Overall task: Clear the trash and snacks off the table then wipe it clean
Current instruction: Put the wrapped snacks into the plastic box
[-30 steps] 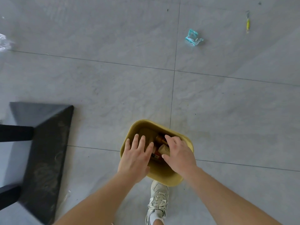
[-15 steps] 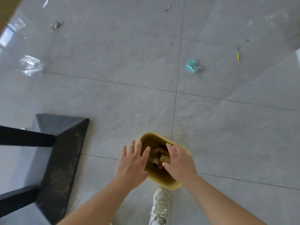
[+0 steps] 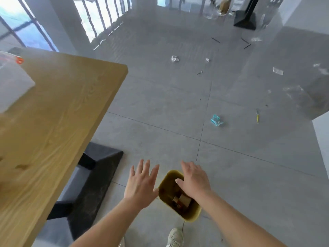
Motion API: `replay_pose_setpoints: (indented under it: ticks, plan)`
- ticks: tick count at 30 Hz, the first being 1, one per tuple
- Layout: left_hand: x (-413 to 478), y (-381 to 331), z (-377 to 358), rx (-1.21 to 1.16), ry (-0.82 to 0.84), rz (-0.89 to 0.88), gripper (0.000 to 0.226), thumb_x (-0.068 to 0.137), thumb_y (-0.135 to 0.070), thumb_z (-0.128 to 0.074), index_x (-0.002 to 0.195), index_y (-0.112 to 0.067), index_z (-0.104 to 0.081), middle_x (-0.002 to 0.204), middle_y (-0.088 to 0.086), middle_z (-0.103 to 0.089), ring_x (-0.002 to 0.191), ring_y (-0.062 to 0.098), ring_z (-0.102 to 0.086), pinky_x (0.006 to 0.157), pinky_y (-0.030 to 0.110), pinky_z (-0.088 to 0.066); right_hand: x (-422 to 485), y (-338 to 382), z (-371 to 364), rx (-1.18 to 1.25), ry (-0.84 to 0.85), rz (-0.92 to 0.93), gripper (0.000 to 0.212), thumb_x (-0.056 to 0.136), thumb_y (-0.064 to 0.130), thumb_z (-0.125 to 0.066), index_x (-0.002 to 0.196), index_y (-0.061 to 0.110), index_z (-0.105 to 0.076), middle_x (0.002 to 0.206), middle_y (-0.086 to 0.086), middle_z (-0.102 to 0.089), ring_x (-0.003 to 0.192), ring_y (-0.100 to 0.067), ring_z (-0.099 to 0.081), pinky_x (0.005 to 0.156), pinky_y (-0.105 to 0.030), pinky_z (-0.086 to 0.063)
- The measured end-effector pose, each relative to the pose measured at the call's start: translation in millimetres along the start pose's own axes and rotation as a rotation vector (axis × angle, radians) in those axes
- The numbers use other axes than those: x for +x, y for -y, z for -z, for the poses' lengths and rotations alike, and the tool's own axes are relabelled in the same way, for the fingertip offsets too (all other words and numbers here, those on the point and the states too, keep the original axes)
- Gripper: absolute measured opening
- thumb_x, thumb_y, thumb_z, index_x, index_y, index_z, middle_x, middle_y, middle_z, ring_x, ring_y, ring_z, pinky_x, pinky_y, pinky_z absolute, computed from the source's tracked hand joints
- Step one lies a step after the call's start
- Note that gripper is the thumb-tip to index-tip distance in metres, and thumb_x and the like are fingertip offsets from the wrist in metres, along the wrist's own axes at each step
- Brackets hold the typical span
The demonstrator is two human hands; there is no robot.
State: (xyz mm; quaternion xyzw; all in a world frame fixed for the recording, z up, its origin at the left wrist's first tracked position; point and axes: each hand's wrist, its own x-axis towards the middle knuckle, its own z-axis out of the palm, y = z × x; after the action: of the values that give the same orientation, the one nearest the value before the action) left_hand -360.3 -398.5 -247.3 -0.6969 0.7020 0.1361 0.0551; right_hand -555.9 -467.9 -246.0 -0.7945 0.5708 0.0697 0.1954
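While both hands, left hand point(image 3: 140, 186) and right hand point(image 3: 195, 180), spread empty above the yellow bin point(image 3: 191, 213) (cartons inside), wrappers litter the grey tile floor point(image 3: 160, 107) beside the wooden table point(image 3: 58, 111).

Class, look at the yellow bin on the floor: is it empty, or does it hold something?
It holds something. Inside the yellow bin, brown and red packets lie at the bottom, well below its rim, so it is far from full.
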Motion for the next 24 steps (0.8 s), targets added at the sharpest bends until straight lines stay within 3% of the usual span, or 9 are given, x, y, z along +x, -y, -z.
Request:
replay_pose_setpoints:
  ticks: [10, 14, 19, 24]
  plan:
    - [-78.7, 43.3, 96.3, 0.012, -0.202, 0.215, 0.086, 0.082, -0.060, -0.056, 0.152, -0.030, -0.018, 0.156, 0.011, -0.026, 0.147, 0.036, -0.014, 0.115, 0.060, -0.022, -16.5, 89.0, 92.0, -0.027, -0.050, 0.212, 0.075, 0.091, 0.051, -0.058, 0.152, 0.021, -0.028, 0.139, -0.006, -0.050, 0.121, -0.026, -0.051, 0.098, -0.037, -0.046]
    - [-115.2, 66.0, 118.0, -0.002, -0.276, 0.334, 0.085, 0.079, -0.058, -0.058, 0.151, -0.028, -0.026, 0.154, 0.011, -0.031, 0.146, 0.036, -0.018, 0.115, 0.058, -0.023, -15.9, 138.5, 111.7, -0.028, -0.067, 0.377, 0.077, 0.089, 0.052, -0.062, 0.152, 0.023, -0.029, 0.138, -0.005, -0.051, 0.121, -0.025, -0.051, 0.096, -0.035, -0.045]
    - [-165.1, 97.4, 129.6, -0.022, -0.335, 0.497, 0.081, 0.084, -0.054, -0.057, 0.152, -0.027, -0.023, 0.157, 0.013, -0.026, 0.147, 0.037, -0.014, 0.116, 0.057, -0.020, -17.0, 202.0, 128.0, -0.051, -0.106, 0.560, 0.061, 0.090, 0.050, -0.063, 0.139, 0.020, -0.043, 0.130, -0.005, -0.056, 0.115, -0.026, -0.054, 0.092, -0.036, -0.048]
    - [-212.4, 136.4, 134.5, -0.047, -0.370, 0.634, 0.082, 0.083, -0.052, -0.059, 0.153, -0.026, -0.024, 0.157, 0.015, -0.027, 0.148, 0.037, -0.014, 0.116, 0.057, -0.021, -23.3, 268.0, 128.6, -0.066, -0.080, 0.681, 0.060, 0.092, 0.048, -0.060, 0.141, 0.020, -0.043, 0.133, -0.004, -0.055, 0.119, -0.026, -0.051, 0.094, -0.035, -0.046]
